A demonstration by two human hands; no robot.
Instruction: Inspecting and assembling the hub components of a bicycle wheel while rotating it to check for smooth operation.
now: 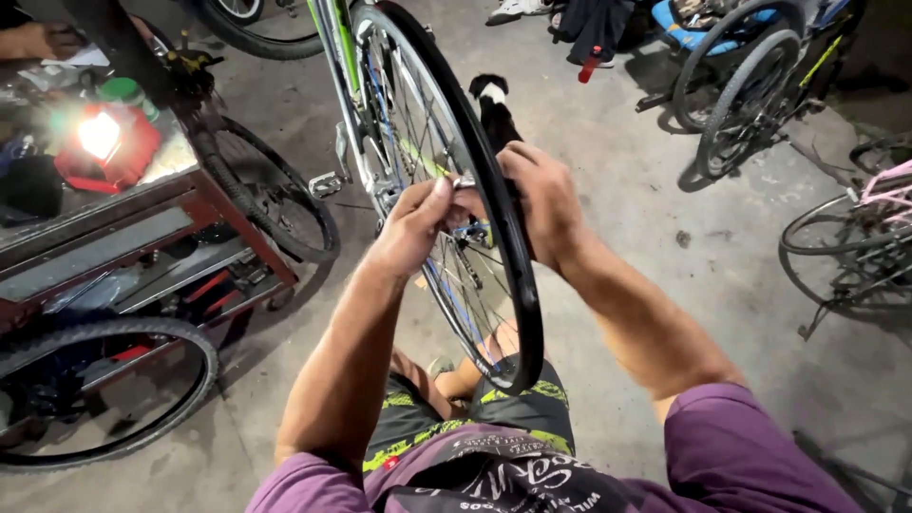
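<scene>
while left hand (415, 226) pinches the valve (463, 182), right hand (543, 201) clasps the tyre (518, 285).

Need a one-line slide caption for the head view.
Both hands, left hand and right hand, grip a bicycle wheel rim beside a cluttered workbench.

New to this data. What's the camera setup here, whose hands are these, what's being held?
One camera, worn on a person's head, looks down at their own two bare hands. No robot. The left hand pinches something small at the rim of a bicycle wheel; what it is cannot be told. The right hand grips the black tyre on the other side. The wheel stands upright between the person's knees. A lit red lamp sits on a workbench at left; other bicycles stand on the concrete floor.
</scene>
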